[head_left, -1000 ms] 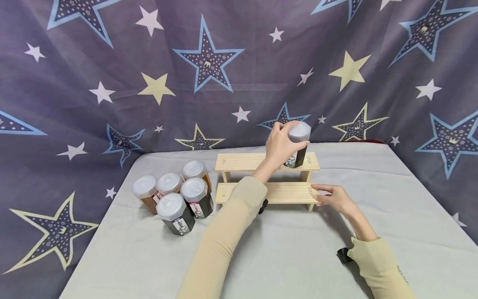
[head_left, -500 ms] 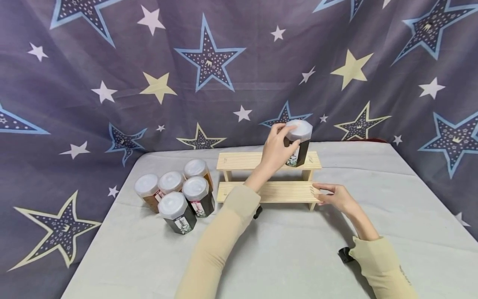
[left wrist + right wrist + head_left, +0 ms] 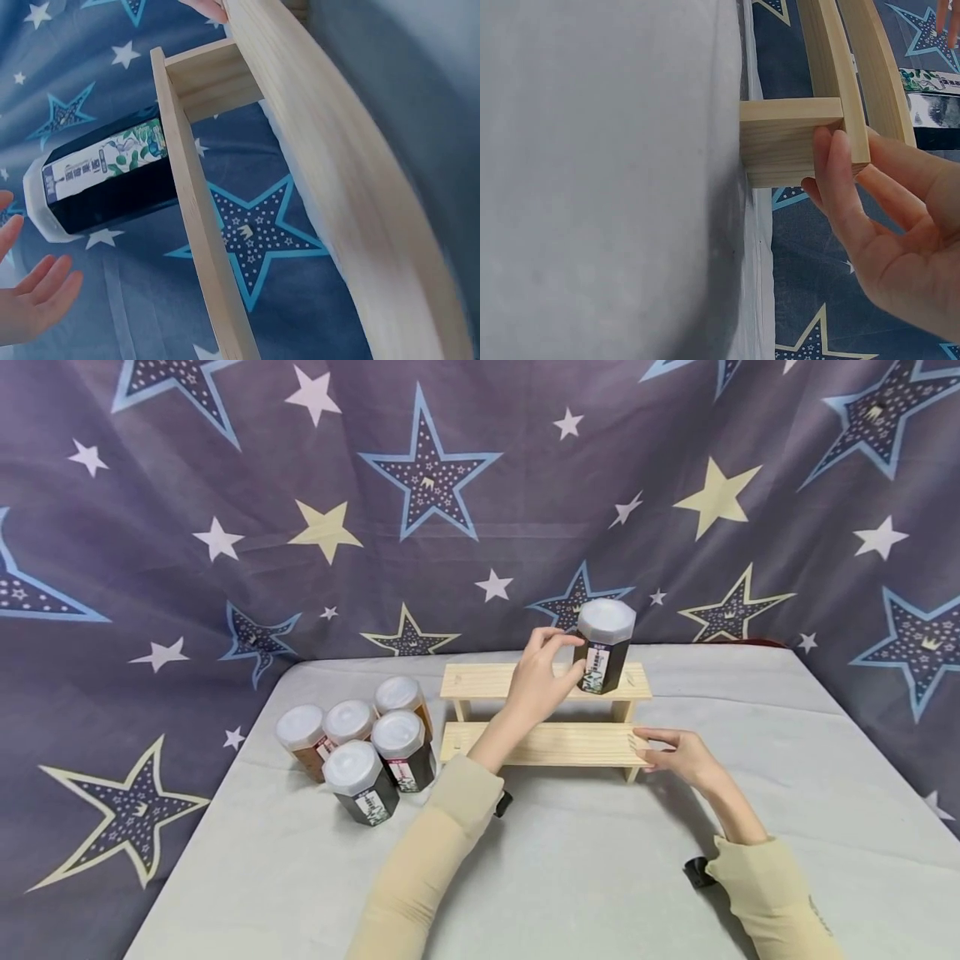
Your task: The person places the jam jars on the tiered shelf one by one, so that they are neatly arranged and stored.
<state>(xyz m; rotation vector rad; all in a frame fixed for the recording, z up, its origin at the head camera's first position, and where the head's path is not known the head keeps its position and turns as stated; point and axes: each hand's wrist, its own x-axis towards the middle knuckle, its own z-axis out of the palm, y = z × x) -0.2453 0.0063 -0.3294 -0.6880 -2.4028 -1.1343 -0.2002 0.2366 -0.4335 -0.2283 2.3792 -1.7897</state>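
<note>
A dark hexagonal jar [image 3: 602,652] with a whitish lid stands upright on the upper tier of a two-step wooden rack [image 3: 555,743], near its right end. My left hand [image 3: 537,681] is just left of that jar, fingers spread and loosely bent. In the left wrist view a gap shows between the fingers [image 3: 49,289] and the jar's lid [image 3: 45,199]. My right hand [image 3: 686,758] pinches the right end of the rack's lower board. From the right wrist view, fingers and thumb lie on both sides of the board's end [image 3: 861,150].
Several lidded jars stand grouped left of the rack, among them a black jar [image 3: 362,783], another dark jar [image 3: 405,752] and a brown jar [image 3: 303,743]. A pale cloth [image 3: 570,877] covers the table. Behind hangs a star-patterned curtain [image 3: 525,510].
My left hand has let go of the jar's lid and drawn back left and downward. The jar stays on the upper tier, and my right hand keeps its hold on the rack.
</note>
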